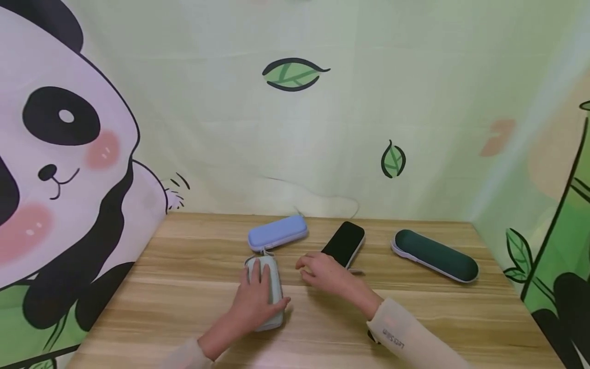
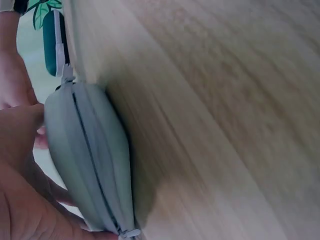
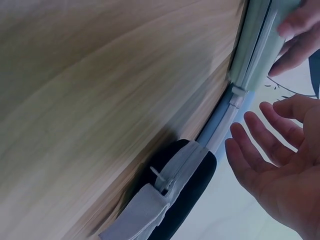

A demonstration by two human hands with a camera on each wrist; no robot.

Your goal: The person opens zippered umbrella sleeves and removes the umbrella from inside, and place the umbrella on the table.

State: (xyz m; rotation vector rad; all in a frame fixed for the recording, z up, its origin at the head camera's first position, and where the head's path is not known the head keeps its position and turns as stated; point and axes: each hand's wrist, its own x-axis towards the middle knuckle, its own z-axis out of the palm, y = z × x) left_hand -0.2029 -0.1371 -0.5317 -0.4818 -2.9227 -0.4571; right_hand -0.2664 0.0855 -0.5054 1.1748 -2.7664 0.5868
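A grey-green zippered case [image 1: 275,287] lies lengthwise on the table, a zip running along its side. My left hand [image 1: 256,301] rests on top of it, fingers spread forward and thumb out past its right side. To the right, my right hand [image 1: 329,274] hovers with loosely bent fingers and nothing in them. Just behind that hand lies a black case [image 1: 344,242] with a grey zip band, its near end partly covered. The right wrist view shows a gap between the fingers [image 3: 265,142] and the black case [image 3: 192,185].
A blue case [image 1: 278,232] lies behind the grey-green one, near the table's back edge. At the right, a dark green case [image 1: 435,255] lies at a slant. A printed cloth backdrop [image 1: 221,128] rises directly behind the wooden table [image 1: 184,292].
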